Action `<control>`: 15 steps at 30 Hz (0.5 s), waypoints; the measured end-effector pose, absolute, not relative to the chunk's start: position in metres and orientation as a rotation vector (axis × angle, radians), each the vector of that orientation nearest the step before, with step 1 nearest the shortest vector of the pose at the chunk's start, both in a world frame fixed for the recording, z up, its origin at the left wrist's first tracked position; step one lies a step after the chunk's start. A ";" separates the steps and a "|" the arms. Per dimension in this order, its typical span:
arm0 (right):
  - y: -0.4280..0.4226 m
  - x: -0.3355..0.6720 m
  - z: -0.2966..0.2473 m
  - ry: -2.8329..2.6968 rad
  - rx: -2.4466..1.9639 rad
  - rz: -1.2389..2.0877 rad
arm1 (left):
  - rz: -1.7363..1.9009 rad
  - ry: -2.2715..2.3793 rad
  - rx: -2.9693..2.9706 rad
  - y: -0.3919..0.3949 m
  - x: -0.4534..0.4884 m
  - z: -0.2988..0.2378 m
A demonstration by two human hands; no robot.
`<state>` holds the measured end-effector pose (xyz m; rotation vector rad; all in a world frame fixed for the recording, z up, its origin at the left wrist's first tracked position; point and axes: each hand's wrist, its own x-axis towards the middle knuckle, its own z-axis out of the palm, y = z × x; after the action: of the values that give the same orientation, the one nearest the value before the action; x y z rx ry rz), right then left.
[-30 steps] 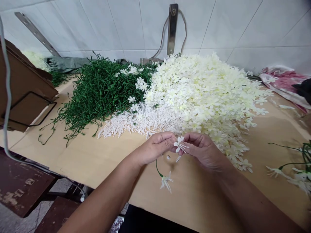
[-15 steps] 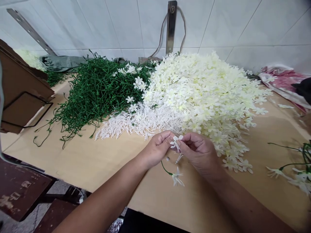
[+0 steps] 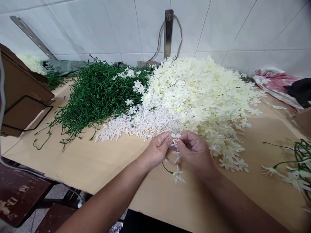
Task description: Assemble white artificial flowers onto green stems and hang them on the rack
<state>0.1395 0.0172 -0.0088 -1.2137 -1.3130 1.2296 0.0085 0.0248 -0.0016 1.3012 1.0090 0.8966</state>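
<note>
My left hand and my right hand meet above the wooden table, both pinched on one small white artificial flower. A green stem hangs from my left hand and ends in a finished white flower lying on the table. Just behind my hands lies a heap of white stamen pieces. Beyond it is a big pile of cream flower heads.
A tangle of green stems fills the back left. A brown cardboard box stands at the left edge. Assembled flower stems lie at the right. Pink cloth sits by the tiled wall.
The hanging stem with its finished flower has swung a little to the right. My hands stay together on the small flower, with only slight finger movement.
</note>
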 end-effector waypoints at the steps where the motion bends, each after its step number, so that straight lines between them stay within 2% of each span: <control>1: 0.018 0.141 -0.008 -1.286 -1.184 1.278 | 0.898 1.010 1.304 0.024 0.009 -0.001; 9: 0.028 0.153 -0.003 -1.036 -0.958 1.719 | 0.846 0.933 1.256 0.026 0.007 0.005; 15: 0.027 0.154 -0.001 -0.902 -0.942 1.851 | 0.834 0.927 1.159 0.029 0.004 0.004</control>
<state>0.1536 0.0271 -0.0011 -0.9416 -0.9017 1.8506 0.0041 0.0287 0.0037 1.1587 0.9271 0.8337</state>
